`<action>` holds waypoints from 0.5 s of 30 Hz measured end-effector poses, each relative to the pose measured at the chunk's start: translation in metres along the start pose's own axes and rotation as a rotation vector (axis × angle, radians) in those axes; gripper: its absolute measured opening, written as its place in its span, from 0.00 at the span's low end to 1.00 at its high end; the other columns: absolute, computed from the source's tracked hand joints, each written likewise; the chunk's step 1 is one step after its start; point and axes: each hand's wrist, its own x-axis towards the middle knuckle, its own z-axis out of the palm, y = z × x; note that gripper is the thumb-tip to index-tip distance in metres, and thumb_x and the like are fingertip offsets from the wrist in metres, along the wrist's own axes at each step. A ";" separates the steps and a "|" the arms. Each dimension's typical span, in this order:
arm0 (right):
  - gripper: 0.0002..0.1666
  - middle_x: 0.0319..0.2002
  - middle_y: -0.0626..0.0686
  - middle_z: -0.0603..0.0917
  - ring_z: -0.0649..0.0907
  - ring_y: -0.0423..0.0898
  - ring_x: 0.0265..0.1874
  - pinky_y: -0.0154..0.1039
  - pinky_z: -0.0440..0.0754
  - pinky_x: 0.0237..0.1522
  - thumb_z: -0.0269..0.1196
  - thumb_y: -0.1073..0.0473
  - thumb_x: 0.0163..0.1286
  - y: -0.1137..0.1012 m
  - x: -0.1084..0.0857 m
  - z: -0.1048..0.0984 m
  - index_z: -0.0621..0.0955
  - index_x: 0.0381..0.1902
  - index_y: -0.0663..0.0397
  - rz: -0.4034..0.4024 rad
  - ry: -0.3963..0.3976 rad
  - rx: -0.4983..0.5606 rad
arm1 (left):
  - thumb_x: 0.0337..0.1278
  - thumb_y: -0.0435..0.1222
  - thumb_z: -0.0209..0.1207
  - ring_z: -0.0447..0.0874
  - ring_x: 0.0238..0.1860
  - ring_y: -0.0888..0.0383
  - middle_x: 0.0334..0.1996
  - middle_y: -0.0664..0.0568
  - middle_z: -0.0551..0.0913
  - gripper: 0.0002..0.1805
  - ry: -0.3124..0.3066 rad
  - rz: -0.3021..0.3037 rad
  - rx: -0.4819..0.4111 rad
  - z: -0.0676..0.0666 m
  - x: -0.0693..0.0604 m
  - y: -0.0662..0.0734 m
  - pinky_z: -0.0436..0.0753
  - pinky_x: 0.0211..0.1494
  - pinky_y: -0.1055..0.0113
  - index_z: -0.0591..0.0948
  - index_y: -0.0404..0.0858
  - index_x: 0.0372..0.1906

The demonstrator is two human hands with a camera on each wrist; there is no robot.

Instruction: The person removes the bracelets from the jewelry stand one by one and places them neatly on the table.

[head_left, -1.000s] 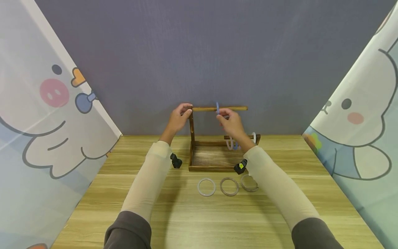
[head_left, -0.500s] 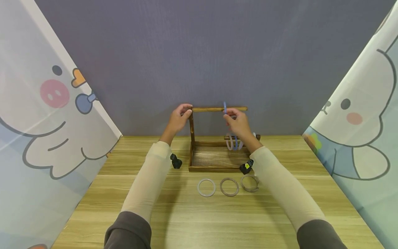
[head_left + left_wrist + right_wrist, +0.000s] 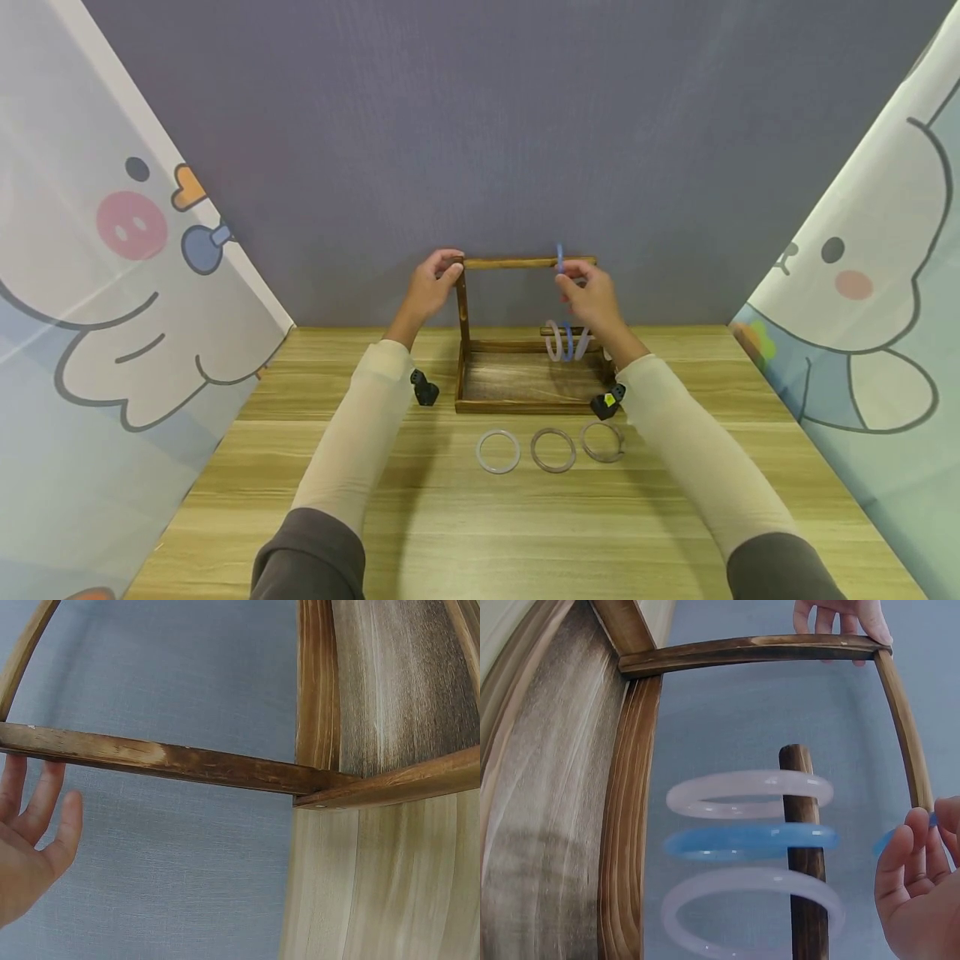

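Observation:
A wooden rack point(image 3: 462, 308) has a long upper bar point(image 3: 510, 263) and a shorter lower bar point(image 3: 808, 885). My left hand point(image 3: 431, 283) holds the top corner of its left post, thumb in front and fingers behind. My right hand point(image 3: 592, 296) pinches a blue bangle point(image 3: 559, 257) that encircles the upper bar near its free end. In the right wrist view, my fingers hide most of this bangle. On the lower bar hang a pale pink bangle point(image 3: 705, 793), another blue bangle point(image 3: 727, 841) and a lilac bangle point(image 3: 720, 881); my right wrist partly covers that bar's far end.
In front of the rack lie a white bangle point(image 3: 498, 472), a brown bangle point(image 3: 552, 471) and a greyish-brown bangle point(image 3: 602, 461). The rack's tray base point(image 3: 525, 407) rests on the wooden table point(image 3: 480, 542). A grey wall point(image 3: 480, 125) rises behind.
My right hand has slid the blue bangle rightward along the upper bar toward its free end. The left hand stays at the post.

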 end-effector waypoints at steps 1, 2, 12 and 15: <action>0.17 0.47 0.54 0.81 0.86 0.52 0.33 0.33 0.84 0.26 0.60 0.57 0.77 0.000 0.000 -0.001 0.81 0.58 0.60 0.002 0.003 0.000 | 0.77 0.48 0.53 0.82 0.58 0.44 0.60 0.42 0.82 0.19 0.000 0.001 -0.001 0.000 0.000 0.000 0.81 0.58 0.45 0.77 0.49 0.65; 0.17 0.47 0.54 0.81 0.86 0.49 0.32 0.36 0.86 0.27 0.60 0.58 0.76 0.001 0.000 -0.002 0.81 0.58 0.60 0.003 0.005 -0.003 | 0.77 0.48 0.53 0.82 0.58 0.44 0.60 0.42 0.81 0.19 0.000 0.001 -0.001 0.000 0.000 0.000 0.81 0.58 0.45 0.77 0.50 0.65; 0.17 0.44 0.56 0.80 0.85 0.41 0.26 0.40 0.87 0.27 0.60 0.60 0.76 0.006 0.002 -0.016 0.80 0.57 0.64 0.004 0.022 -0.018 | 0.77 0.48 0.53 0.82 0.57 0.45 0.60 0.43 0.81 0.19 -0.008 -0.001 -0.010 0.002 0.000 0.001 0.82 0.57 0.49 0.77 0.49 0.66; 0.17 0.43 0.53 0.80 0.84 0.38 0.25 0.35 0.85 0.26 0.61 0.60 0.76 0.008 0.002 -0.021 0.80 0.57 0.65 0.003 0.031 -0.022 | 0.77 0.48 0.53 0.82 0.57 0.46 0.60 0.43 0.81 0.19 -0.005 0.005 -0.009 0.002 0.000 0.001 0.82 0.57 0.48 0.77 0.50 0.65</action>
